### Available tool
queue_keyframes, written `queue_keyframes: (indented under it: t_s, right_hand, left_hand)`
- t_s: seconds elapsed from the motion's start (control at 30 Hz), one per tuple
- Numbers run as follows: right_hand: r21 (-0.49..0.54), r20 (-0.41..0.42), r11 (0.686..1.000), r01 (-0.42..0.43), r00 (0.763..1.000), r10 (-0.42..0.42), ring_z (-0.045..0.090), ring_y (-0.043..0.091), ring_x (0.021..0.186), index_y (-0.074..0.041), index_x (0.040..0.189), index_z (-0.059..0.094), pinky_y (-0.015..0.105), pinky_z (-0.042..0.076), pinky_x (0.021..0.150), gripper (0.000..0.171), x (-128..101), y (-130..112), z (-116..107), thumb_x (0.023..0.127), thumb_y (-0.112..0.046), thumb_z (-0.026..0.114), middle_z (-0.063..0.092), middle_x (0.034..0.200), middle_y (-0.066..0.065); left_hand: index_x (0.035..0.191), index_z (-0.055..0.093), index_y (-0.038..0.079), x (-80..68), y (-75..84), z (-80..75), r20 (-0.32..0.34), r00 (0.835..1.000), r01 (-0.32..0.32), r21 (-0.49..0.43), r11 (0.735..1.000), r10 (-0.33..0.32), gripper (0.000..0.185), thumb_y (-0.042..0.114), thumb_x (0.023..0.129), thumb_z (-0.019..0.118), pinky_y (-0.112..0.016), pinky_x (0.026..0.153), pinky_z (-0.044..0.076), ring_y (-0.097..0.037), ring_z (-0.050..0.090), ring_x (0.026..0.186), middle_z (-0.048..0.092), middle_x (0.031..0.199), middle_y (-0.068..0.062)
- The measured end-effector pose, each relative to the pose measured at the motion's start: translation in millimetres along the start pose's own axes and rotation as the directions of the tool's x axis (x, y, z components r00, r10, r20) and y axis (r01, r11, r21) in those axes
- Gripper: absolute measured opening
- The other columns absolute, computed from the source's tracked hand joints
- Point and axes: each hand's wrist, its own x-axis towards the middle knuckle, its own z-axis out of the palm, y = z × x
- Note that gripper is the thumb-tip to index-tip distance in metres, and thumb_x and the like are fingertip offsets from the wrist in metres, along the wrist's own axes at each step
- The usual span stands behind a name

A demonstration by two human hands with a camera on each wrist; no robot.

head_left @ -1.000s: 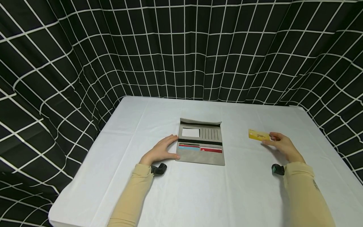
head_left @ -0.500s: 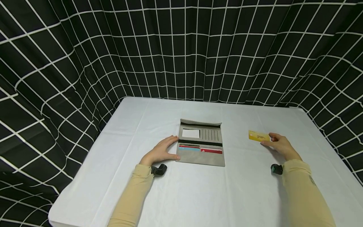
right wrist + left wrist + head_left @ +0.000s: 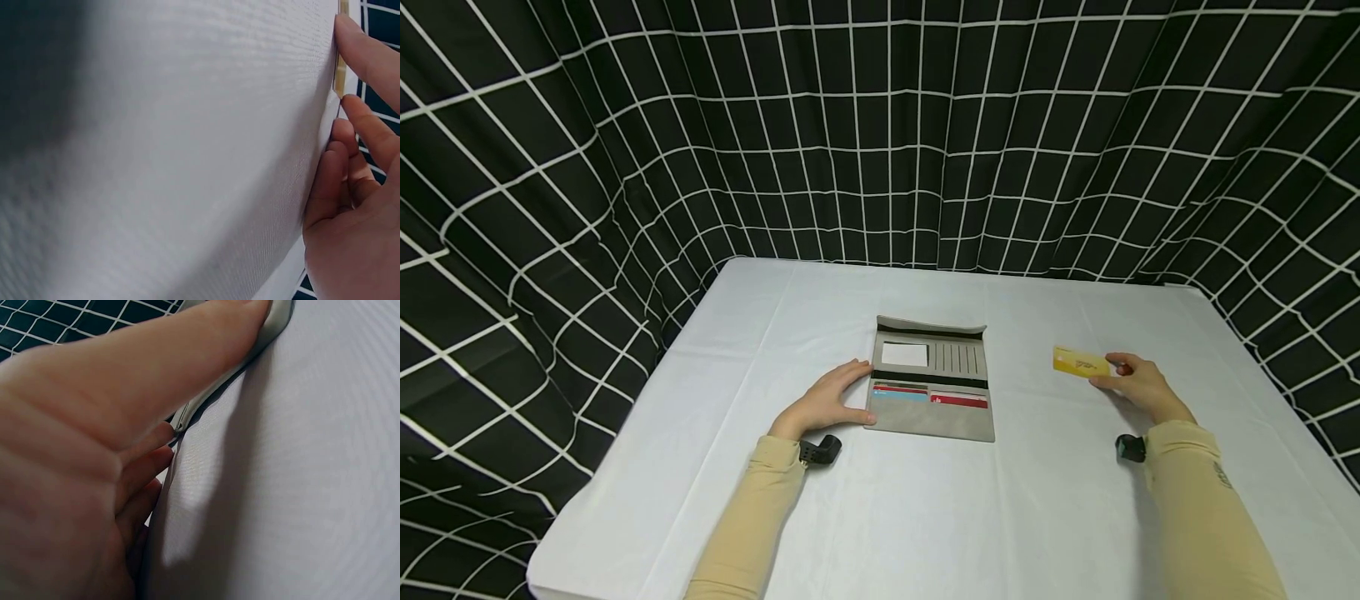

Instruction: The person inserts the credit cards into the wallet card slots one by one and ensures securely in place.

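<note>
An unfolded grey wallet lies on the white table, with a blue card and a red card sticking out of its lower pockets. My left hand touches the wallet's left edge, thumb on the near corner and fingers spread along the side. In the left wrist view, the thumb reaches across to the wallet's rim. Right of the wallet, my right hand pinches the right end of a yellow card between thumb and index finger. The card shows nearly edge-on in the right wrist view.
A white cloth covers the table. Black curtains with a white grid surround its back and sides. A white insert and a row of slots fill the wallet's upper half.
The yellow card and my right hand have shifted slightly to the left. My left hand and the wallet stay in place.
</note>
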Motion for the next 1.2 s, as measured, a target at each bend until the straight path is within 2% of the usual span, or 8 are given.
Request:
queue_keyframes:
  t_s: [0.17, 0.33, 0.7, 0.83, 1.03, 1.2]
  right_hand:
    - [0.009, 0.001, 1.000, -0.025, 1.000, 0.025, 0.031, 0.041, 0.103, 0.011, 0.137, 0.028, 0.055, 0.029, 0.088, 0.084, -0.5, 0.0, -0.8, 0.083, -0.041, 0.067, 0.031, 0.121, 0.030]
    - [0.024, -0.018, 0.999, -0.025, 1.000, 0.025, 0.032, 0.040, 0.102, 0.010, 0.135, 0.029, 0.052, 0.031, 0.086, 0.081, -1.3, 1.1, 0.5, 0.083, -0.038, 0.068, 0.033, 0.119, 0.029]
    - [0.077, -0.148, 0.997, 0.006, 0.989, 0.006, 0.039, 0.033, 0.094, 0.009, 0.132, 0.029, 0.037, 0.037, 0.074, 0.075, -2.3, 2.2, 12.3, 0.081, -0.025, 0.072, 0.040, 0.105, 0.022]
    - [0.081, -0.161, 0.996, 0.029, 0.987, -0.016, 0.041, 0.031, 0.092, 0.008, 0.133, 0.027, 0.032, 0.039, 0.072, 0.071, -4.2, 0.7, 13.7, 0.082, -0.018, 0.070, 0.042, 0.104, 0.021]
    - [0.052, -0.186, 0.997, 0.061, 0.981, -0.051, 0.044, 0.026, 0.087, 0.006, 0.132, 0.031, 0.023, 0.042, 0.062, 0.064, -3.8, -0.1, 13.0, 0.084, -0.013, 0.069, 0.046, 0.104, 0.020]
    - [0.079, -0.186, 0.988, 0.134, 0.975, -0.117, 0.047, 0.019, 0.079, 0.004, 0.130, 0.036, 0.024, 0.045, 0.057, 0.056, -3.1, -6.7, 11.1, 0.086, -0.014, 0.066, 0.049, 0.104, 0.020]
  left_hand:
    - [0.145, 0.034, 0.016, 0.3, 0.2, 0.4, 0.003, 1.000, -0.002, 0.001, 1.000, 0.002, 0.090, 0.052, 0.072, 0.073, -0.045, 0.108, 0.015, -0.018, 0.016, 0.137, 0.025, 0.150, 0.000]
    - [0.144, 0.034, 0.016, 0.0, 1.4, -0.1, 0.003, 1.000, -0.005, 0.000, 1.000, 0.005, 0.090, 0.052, 0.072, 0.073, -0.046, 0.108, 0.016, -0.018, 0.016, 0.137, 0.026, 0.150, -0.001]
    - [0.144, 0.034, 0.016, -0.7, 1.1, -0.3, 0.002, 1.000, 0.001, -0.012, 1.000, -0.001, 0.090, 0.052, 0.072, 0.073, -0.048, 0.108, 0.016, -0.020, 0.017, 0.137, 0.025, 0.150, -0.003]
    - [0.145, 0.034, 0.016, -1.0, 0.7, 0.4, 0.003, 1.000, 0.004, -0.011, 1.000, -0.004, 0.091, 0.053, 0.071, 0.073, -0.047, 0.108, 0.017, -0.020, 0.017, 0.137, 0.026, 0.150, -0.002]
    - [0.144, 0.034, 0.016, -1.6, 0.9, 0.3, 0.000, 1.000, -0.009, -0.014, 1.000, 0.009, 0.091, 0.053, 0.071, 0.073, -0.048, 0.108, 0.016, -0.021, 0.017, 0.137, 0.027, 0.149, -0.003]
    - [0.144, 0.034, 0.014, -0.7, 0.8, -0.3, -0.006, 1.000, -0.022, 0.003, 1.000, 0.022, 0.090, 0.052, 0.072, 0.073, -0.047, 0.108, 0.017, -0.021, 0.017, 0.137, 0.027, 0.149, -0.003]
